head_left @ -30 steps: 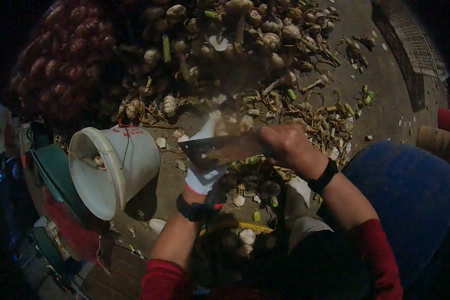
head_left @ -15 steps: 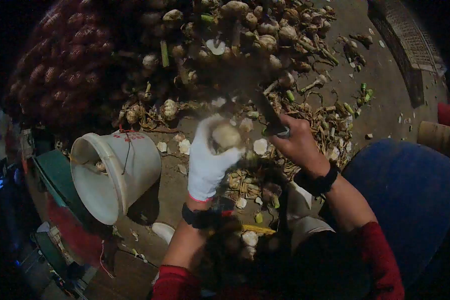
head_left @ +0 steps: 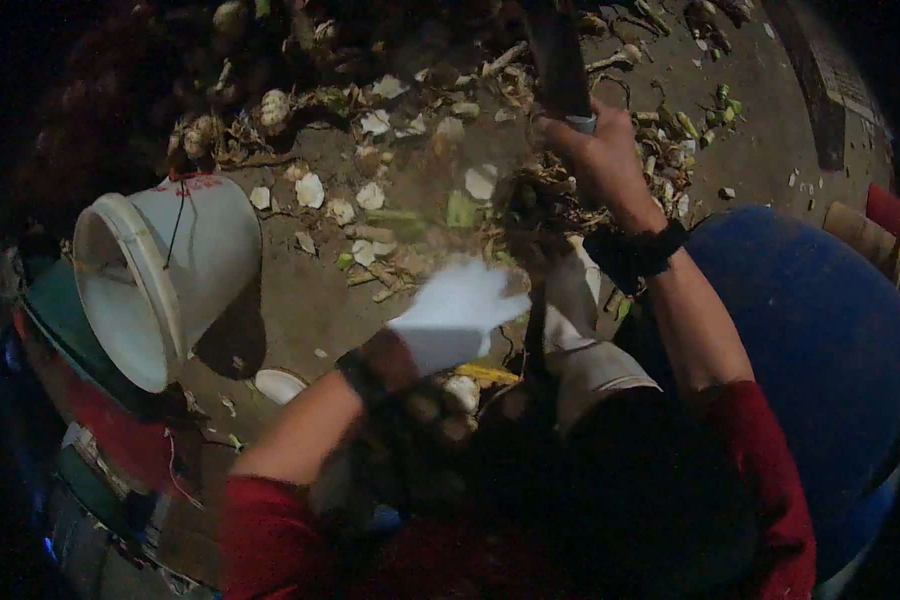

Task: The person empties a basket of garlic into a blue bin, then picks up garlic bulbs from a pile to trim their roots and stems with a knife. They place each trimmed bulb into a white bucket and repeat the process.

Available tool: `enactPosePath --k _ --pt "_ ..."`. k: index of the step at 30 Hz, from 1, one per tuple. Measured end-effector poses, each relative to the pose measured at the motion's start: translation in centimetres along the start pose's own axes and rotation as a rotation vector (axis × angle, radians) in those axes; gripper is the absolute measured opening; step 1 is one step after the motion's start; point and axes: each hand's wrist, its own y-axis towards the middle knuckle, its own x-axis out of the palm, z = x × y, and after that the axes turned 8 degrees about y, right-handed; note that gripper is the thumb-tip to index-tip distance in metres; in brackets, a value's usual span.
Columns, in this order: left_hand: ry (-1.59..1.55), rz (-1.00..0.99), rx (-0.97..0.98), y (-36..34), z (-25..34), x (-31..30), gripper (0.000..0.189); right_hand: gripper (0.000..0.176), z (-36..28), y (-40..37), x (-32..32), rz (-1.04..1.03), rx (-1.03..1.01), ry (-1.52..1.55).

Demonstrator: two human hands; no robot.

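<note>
My left hand (head_left: 460, 312), in a white glove, is low in the middle of the view, blurred, with its fingers apart and nothing seen in it. Just below the glove lie whitish garlic bulbs (head_left: 460, 393), partly in shadow. My right hand (head_left: 602, 155) is bare and closed round the handle of a dark, broad-bladed knife (head_left: 558, 62), whose blade points up and away. Cut white pieces (head_left: 480, 181) and green stalk bits (head_left: 461, 209) lie on the ground between the hands.
A white bucket (head_left: 215, 235) lies on its side at the left, beside a green container (head_left: 75, 315). A large blue rounded object (head_left: 800, 340) is at the right. Garlic with stalks (head_left: 273, 110) spreads across the far ground.
My left hand has moved down and no longer holds the round bulb; its fingers have opened. My right hand still holds the knife. The view has shifted, with the bucket now further left.
</note>
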Motion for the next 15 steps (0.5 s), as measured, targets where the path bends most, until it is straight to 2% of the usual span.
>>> enactPosePath --k 1,3,4,6,7,10,11,13,14,15 --pt "-0.009 0.002 -0.013 1.0 0.1 2.4 0.030 0.024 1.0 0.6 -0.1 -0.015 0.003 -0.003" --pt "0.000 -0.041 -0.064 2.6 0.0 7.1 0.027 0.023 4.1 0.4 0.0 -0.092 -0.414 -0.092" --pt "0.100 -0.097 0.106 3.0 -0.1 5.0 0.024 0.023 4.0 -0.3 0.6 -0.117 -0.396 -0.077" --pt "0.096 -0.080 0.015 3.6 0.4 4.8 0.022 0.024 2.1 -1.3 1.2 -0.053 -0.037 0.190" --pt "0.089 -0.087 -0.010 2.8 0.1 4.4 0.022 0.024 1.8 -1.8 1.4 -0.087 0.004 0.238" --pt "-0.191 0.260 -0.275 -1.4 -1.5 2.8 0.027 0.019 0.0 -3.2 2.0 -0.140 0.074 0.223" --pt "-0.261 0.288 -0.425 -3.7 -1.1 1.1 0.027 0.020 0.3 -2.9 2.3 -0.148 0.056 0.138" --pt "-0.246 0.141 -0.376 -8.6 0.8 -2.6 0.026 0.021 1.0 -3.0 3.0 -0.162 0.067 0.125" --pt "-0.281 0.155 -0.331 -11.0 1.8 -2.0 0.025 0.021 1.0 -2.7 3.6 -0.154 0.079 0.106" --pt "-0.322 0.006 -0.399 -13.1 3.4 -1.0 0.024 0.021 0.6 -2.7 4.0 -0.152 0.056 0.118"
